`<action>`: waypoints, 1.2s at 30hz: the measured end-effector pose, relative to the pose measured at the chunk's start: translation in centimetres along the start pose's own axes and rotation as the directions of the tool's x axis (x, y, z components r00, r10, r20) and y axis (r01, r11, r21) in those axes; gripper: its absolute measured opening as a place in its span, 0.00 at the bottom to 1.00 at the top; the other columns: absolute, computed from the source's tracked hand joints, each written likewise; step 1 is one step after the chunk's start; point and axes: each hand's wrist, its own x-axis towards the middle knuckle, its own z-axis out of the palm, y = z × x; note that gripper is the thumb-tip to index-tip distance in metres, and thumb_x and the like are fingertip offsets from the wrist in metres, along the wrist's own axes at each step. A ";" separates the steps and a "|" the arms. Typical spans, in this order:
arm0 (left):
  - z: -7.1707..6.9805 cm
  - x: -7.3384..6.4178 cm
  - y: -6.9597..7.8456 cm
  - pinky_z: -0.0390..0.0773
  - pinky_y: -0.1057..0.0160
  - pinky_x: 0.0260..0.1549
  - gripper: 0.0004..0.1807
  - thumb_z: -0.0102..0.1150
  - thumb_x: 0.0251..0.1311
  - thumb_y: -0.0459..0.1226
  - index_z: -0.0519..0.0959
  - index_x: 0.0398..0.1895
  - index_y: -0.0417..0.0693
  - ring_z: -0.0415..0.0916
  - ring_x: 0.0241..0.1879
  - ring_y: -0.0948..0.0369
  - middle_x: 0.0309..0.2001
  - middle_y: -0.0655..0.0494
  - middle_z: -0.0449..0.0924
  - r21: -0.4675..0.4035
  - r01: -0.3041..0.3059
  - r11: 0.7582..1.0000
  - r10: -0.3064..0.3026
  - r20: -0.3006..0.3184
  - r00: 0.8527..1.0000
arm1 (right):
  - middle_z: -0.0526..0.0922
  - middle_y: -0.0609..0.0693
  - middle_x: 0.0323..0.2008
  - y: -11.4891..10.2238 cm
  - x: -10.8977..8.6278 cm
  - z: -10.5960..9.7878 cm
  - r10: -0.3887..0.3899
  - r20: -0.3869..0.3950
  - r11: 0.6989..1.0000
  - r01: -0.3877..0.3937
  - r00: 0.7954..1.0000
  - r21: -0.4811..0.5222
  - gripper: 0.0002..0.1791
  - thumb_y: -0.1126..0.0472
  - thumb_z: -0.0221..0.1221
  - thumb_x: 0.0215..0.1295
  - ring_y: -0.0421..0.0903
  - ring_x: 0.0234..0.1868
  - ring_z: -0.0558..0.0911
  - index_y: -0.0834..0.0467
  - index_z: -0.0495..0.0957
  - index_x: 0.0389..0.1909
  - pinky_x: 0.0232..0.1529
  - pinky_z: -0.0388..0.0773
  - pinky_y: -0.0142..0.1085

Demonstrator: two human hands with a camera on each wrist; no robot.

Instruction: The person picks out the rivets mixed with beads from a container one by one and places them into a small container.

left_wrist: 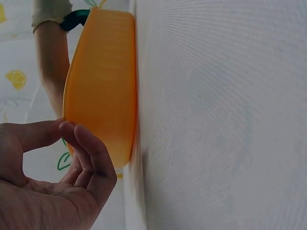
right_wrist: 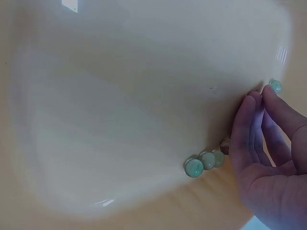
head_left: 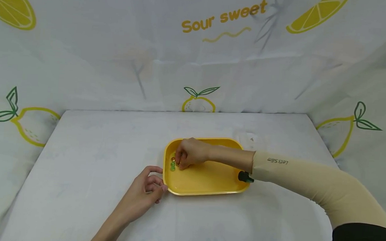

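Note:
A yellow tray [head_left: 209, 179] rests on the table. My right hand [head_left: 191, 153] reaches down inside its left part, fingers bent and tips close together. Whether a bead sits between those fingertips is hidden. A green bead [right_wrist: 275, 86] lies just beyond the thumb tip. Beside the hand, several round beads form a short row: a green bead [right_wrist: 194, 167] at one end and an amber bead [head_left: 173, 158] at the other. My left hand [head_left: 146, 191] is at the tray's near left corner, its loosely bent fingers touching the rim and outer wall [left_wrist: 103, 86].
Behind the tray lies a small clear packet [head_left: 251, 140] on the white tabletop [head_left: 95, 166]. A dark green device [head_left: 245, 176] sits at the right sleeve's cuff, over the tray's right edge. A lemon-printed white cloth [head_left: 118, 40] hangs at the back and sides.

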 end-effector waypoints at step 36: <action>0.3 0.0 0.2 0.82 0.65 0.33 0.27 0.61 0.67 0.27 0.69 0.68 0.46 0.79 0.32 0.58 0.43 0.44 0.85 0.019 0.010 1.000 -0.010 -0.023 1.000 | 0.89 0.45 0.30 -1.1 -1.8 -2.0 -0.028 -0.008 0.999 0.028 1.000 -0.028 0.05 0.67 0.67 0.67 0.35 0.27 0.78 0.56 0.90 0.35 0.32 0.77 0.25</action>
